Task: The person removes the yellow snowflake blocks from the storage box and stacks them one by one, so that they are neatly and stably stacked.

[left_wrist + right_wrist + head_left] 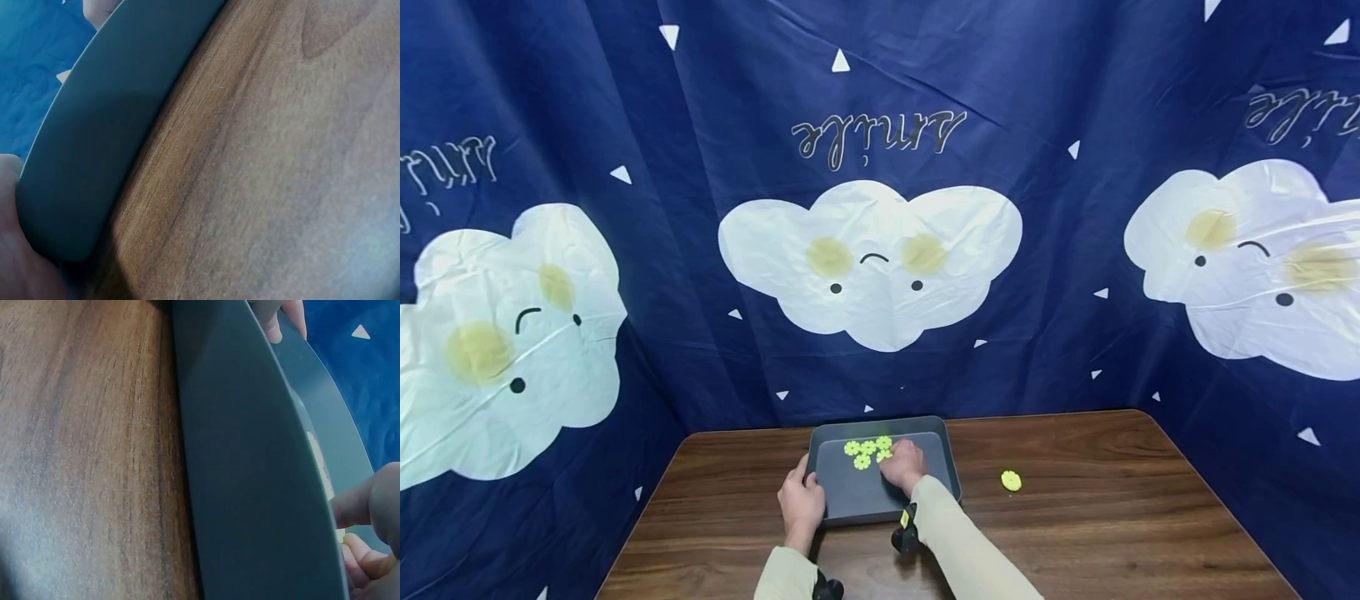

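A dark grey rectangular tray (865,500) lies on the table, with several yellow flower-shaped discs (862,461) grouped in its back half. My left hand (801,498) grips the tray's left side at the rim, and its fingers reach over that wall in the right wrist view. Inside the tray, my right hand (904,463) pinches a yellow flower-shaped disc (340,535) between thumb and finger, beside the group; the hand partly covers it. In the left wrist view, the tray's outer wall (106,125) hides the discs.
Another yellow disc (1011,481) lies alone on the wooden table (1090,517), right of the tray. A dark blue curtain (880,375) with white clouds surrounds the table at the back and sides.
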`<state>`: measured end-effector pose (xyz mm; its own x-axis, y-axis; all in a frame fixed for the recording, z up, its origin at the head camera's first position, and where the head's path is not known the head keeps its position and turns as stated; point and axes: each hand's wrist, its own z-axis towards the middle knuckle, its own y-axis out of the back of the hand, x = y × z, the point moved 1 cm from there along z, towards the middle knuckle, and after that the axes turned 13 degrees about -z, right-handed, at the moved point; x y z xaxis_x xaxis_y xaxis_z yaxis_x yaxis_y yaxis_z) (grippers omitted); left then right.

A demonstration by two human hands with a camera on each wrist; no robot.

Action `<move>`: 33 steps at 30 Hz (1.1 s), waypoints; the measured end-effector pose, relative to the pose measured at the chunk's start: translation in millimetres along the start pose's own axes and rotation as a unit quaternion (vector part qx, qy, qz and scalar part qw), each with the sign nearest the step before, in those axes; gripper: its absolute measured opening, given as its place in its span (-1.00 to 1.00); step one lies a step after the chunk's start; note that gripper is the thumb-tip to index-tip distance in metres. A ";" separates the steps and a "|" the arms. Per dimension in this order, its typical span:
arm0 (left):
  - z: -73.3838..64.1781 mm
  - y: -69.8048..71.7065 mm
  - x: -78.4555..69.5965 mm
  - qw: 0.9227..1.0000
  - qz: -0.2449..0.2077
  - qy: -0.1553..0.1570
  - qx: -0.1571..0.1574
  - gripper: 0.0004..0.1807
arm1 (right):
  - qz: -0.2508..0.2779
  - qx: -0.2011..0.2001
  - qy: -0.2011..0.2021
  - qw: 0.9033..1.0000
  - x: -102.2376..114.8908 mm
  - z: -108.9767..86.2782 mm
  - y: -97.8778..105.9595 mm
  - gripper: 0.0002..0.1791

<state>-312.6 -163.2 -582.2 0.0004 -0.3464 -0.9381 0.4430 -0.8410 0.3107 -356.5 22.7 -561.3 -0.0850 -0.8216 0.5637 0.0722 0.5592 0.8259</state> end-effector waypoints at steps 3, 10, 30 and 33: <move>0.4 -0.2 0.2 1.000 -0.001 -0.001 0.000 -0.51 | 0.011 -0.006 0.002 1.000 -0.7 1.1 0.0 -0.46; 1.2 -0.6 1.4 1.000 -0.001 -0.007 -0.002 -0.51 | 0.030 -0.012 -0.005 0.999 -4.4 4.9 1.6 -0.80; 1.2 -1.1 3.7 1.000 0.001 0.002 -0.003 -0.51 | 0.201 0.049 -0.022 0.978 -16.4 7.6 13.7 -0.73; 1.6 -1.1 3.2 1.000 0.002 0.001 -0.001 -0.51 | 0.206 0.058 -0.016 0.977 -19.9 11.3 20.6 -0.72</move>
<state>-314.5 -164.1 -585.4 0.0045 -0.3481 -0.9375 0.4454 -0.8386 0.3135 -364.6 51.9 -555.4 -0.1033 -0.5221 0.8466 -0.0063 0.8515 0.5244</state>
